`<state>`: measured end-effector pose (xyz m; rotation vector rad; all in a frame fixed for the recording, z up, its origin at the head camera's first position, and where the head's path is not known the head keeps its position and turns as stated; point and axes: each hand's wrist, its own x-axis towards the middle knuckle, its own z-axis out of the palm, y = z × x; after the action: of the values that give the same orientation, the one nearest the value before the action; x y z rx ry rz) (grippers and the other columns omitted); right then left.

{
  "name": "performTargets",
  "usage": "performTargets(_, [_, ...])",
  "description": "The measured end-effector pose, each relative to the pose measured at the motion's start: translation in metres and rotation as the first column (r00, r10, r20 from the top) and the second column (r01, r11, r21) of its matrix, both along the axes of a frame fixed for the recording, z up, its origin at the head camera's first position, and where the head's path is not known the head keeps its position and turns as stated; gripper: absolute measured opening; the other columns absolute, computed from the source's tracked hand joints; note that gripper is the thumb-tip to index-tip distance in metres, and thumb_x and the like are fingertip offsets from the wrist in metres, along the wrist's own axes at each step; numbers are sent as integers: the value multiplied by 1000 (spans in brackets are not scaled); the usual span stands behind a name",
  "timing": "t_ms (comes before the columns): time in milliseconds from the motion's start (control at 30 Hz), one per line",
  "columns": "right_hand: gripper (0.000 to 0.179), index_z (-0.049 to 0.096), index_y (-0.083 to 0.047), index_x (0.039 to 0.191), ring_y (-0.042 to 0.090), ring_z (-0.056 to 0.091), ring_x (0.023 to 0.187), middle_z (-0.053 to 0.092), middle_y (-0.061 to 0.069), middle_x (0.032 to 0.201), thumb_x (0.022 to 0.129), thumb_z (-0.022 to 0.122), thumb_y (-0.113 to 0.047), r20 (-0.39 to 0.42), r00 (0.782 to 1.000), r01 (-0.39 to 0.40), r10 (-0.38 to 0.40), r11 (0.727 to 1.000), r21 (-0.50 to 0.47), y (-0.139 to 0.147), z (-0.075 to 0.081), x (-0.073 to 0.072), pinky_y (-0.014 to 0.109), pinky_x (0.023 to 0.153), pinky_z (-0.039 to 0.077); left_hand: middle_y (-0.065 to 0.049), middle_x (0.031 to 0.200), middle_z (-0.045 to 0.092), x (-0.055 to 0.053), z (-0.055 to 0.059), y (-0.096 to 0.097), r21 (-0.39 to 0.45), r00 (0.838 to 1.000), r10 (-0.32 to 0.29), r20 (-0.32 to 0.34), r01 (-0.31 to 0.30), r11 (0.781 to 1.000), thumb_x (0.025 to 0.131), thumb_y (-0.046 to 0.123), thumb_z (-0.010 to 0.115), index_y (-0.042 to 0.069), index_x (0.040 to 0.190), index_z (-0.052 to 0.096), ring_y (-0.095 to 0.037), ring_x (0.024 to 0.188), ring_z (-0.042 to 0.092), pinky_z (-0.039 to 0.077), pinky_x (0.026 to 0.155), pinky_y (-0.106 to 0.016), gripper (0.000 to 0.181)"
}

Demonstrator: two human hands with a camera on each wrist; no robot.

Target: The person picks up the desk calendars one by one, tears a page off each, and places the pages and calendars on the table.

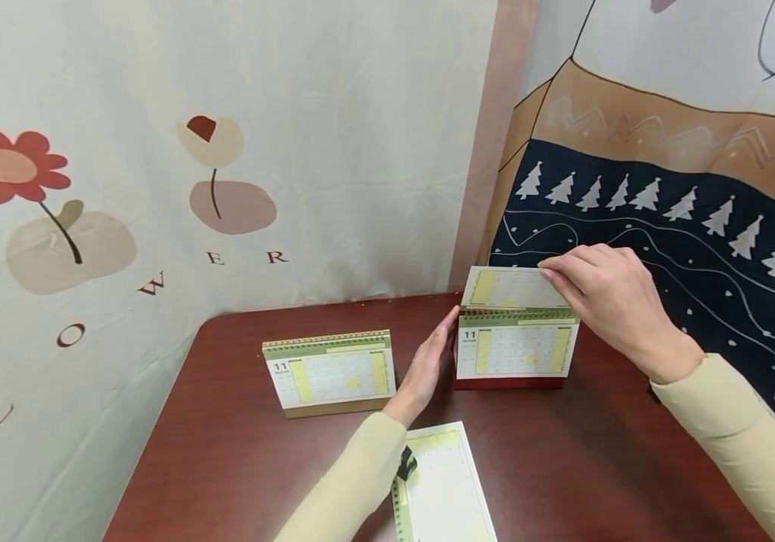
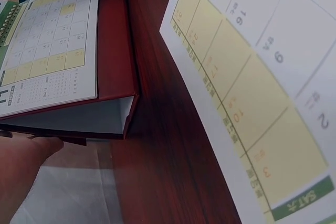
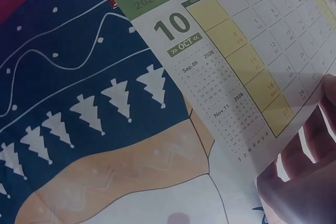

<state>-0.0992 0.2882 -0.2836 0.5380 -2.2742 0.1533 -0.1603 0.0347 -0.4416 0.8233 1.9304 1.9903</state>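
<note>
A desk calendar with a red base (image 1: pixel 516 352) stands at the right of the table, its front page marked 11. My right hand (image 1: pixel 612 299) pinches the far edge of one of its pages (image 1: pixel 504 287), raised above the ring binding. In the right wrist view that raised page (image 3: pixel 236 77) reads October 2026. My left hand (image 1: pixel 425 370) lies against the calendar's left side with straight fingers. From the left wrist view, its thumb side (image 2: pixel 31 163) shows beside the hollow end of the red stand (image 2: pixel 113 61).
A second desk calendar (image 1: pixel 336 380) with a tan base stands to the left, also at 11. Nearer, a ring-bound calendar (image 1: pixel 451 489) appears partly behind my left forearm. Printed cloths (image 1: pixel 360 150) hang behind and to the right of the dark red table (image 1: pixel 211 444).
</note>
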Motion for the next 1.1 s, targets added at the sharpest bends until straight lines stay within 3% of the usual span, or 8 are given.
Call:
performTargets(167, [18, 80, -9, 105, 30, 65, 79, 74, 9, 87, 87, 81, -6, 1, 1000, 4, -4, 1000, -8, 0, -1, 1, 46, 65, 43, 5, 169, 28, -1, 0, 0, 34, 1000, -10, 19, 9, 999, 114, 41, 21, 19, 164, 31, -17, 156, 22, 17, 126, -48, 56])
performTargets(467, [17, 80, -9, 104, 30, 65, 79, 74, 10, 87, 87, 81, -6, -13, 1000, -13, 13, 1000, -10, 2, -1, 0, 46, 64, 43, 4, 167, 32, -5, -3, -1, 75, 999, -17, 52, 13, 997, 114, 45, 23, 22, 162, 38, -20, 154, 29, 19, 125, -53, 55])
performTargets(767, [17, 79, -7, 103, 30, 65, 79, 74, 11, 88, 87, 81, -3, 9, 1000, -14, 14, 999, -30, 0, -1, -1, 46, 65, 44, -4, 164, 39, -8, -3, 1, 112, 999, 11, 48, -16, 994, 115, 36, 31, 12, 160, 41, -27, 152, 33, 23, 124, -51, 51])
performTargets(1100, [15, 79, -5, 102, 28, 64, 79, 74, 11, 90, 88, 79, -1, 34, 999, -38, 41, 996, -79, 2, -1, -6, 46, 68, 47, 0, 158, 49, -10, -1, 1, 13, 996, 90, 1, -90, 996, 114, 29, 39, 21, 156, 50, -20, 147, 41, 29, 123, -43, 44])
